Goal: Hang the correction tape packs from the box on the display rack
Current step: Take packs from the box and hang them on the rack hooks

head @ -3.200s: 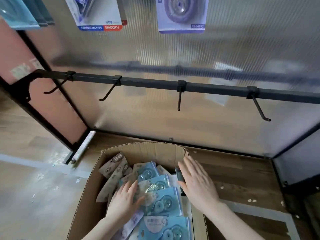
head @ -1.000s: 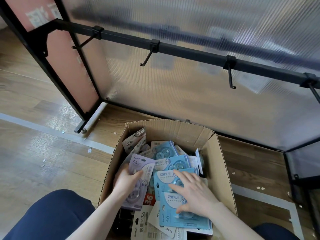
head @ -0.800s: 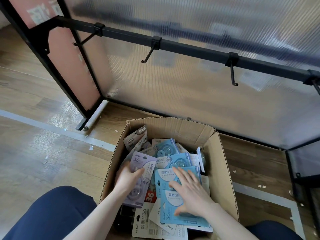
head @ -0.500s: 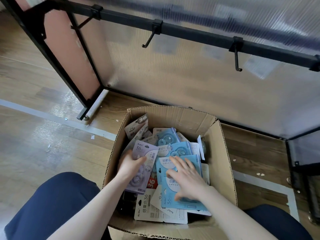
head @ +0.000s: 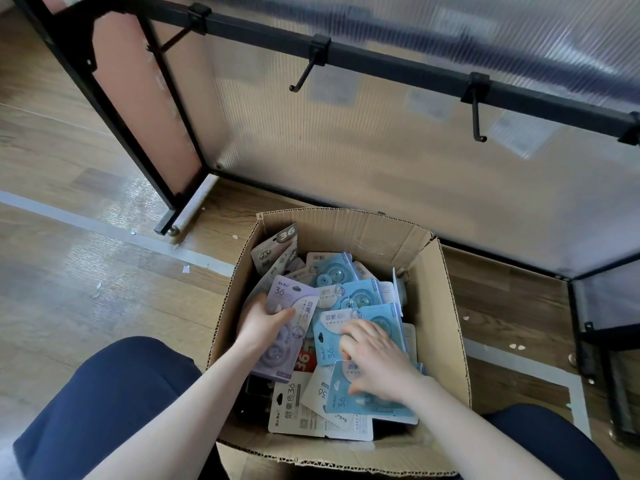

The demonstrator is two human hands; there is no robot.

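An open cardboard box [head: 446,306] on the floor holds several correction tape packs in blue, purple and white. My left hand [head: 261,325] grips a purple pack [head: 294,299] at the box's left side, thumb over its face. My right hand [head: 375,360] lies on overlapping blue packs [head: 370,317], its fingers curled at their edges. Above and behind stands the display rack with a black rail [head: 398,65] and bare hooks [head: 306,69], [head: 477,112].
A ribbed translucent panel [head: 381,150] backs the rack. The rack's black frame leg [head: 166,223] stands on the wooden floor to the left. My knees in dark blue trousers [head: 104,410] flank the box. Another black frame [head: 588,341] is at the right.
The view has tilted down towards the box. My right hand's fingers have curled from flat onto the blue packs' edges. My left hand stays on the purple pack.
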